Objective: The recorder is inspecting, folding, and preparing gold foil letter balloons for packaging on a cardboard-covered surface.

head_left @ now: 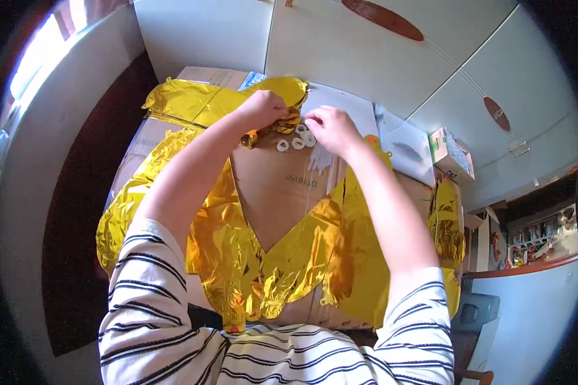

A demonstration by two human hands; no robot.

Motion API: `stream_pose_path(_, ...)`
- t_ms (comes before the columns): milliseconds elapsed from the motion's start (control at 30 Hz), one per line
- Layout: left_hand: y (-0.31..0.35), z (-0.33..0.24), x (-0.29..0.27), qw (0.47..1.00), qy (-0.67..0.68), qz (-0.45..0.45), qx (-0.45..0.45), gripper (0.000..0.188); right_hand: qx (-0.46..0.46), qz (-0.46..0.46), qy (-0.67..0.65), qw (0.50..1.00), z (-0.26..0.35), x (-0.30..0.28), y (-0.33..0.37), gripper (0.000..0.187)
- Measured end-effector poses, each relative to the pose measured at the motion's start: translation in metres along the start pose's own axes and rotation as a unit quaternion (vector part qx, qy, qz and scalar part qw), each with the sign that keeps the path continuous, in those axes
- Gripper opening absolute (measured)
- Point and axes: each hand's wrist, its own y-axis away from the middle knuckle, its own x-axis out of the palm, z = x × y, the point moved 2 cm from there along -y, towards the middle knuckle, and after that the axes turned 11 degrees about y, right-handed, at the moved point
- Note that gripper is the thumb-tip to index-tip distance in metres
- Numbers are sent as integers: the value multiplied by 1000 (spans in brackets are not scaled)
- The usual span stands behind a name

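Note:
Both of my arms reach to the far part of a cardboard surface point(273, 186). My left hand point(263, 109) is closed, fingertips pressed together just above a dark-gold crumpled foil piece point(290, 119); what it grips is too small to tell. Just to its right, my right hand point(332, 128) is also closed in a pinch, its contents hidden. The two sets of fingertips are a short gap apart. Below them lie several small white rings point(298, 143) and a bunch of thin white sticks point(321, 159), partly under my right hand.
Flat gold foil balloons point(221, 237) spread around my arms and along the near edge. Another gold foil balloon point(199, 102) lies at the far left. A small open box point(453, 154) stands at the far right, before pale cabinet doors point(392, 70). A grey wall curves along the left.

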Motion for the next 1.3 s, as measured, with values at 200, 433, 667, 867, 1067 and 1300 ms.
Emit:
stream_pose_path(200,-2,6,-12,977,139,-35,-155,34,50,44,26,997,-15,51,-46,25)
stream_pose_path(433,4,26,-7,950,244,-134,-143,22,3,81,59,995,-24,66,-52,28)
stream_pose_path(667,9,-12,-4,994,14,-18,110,17,23,112,8,993,-33,66,-58,31)
stream_pose_path(867,6,-15,-2,987,-94,61,117,16,53,84,-62,993,-40,60,-54,28)
stream_pose_path(1067,4,-4,-2,999,40,-3,-27,21,48,-27,-17,998,-26,54,-38,23)
stream_pose_path(1300,-1,16,-12,956,220,-52,-187,30,-9,-4,85,996,-17,50,-28,22)
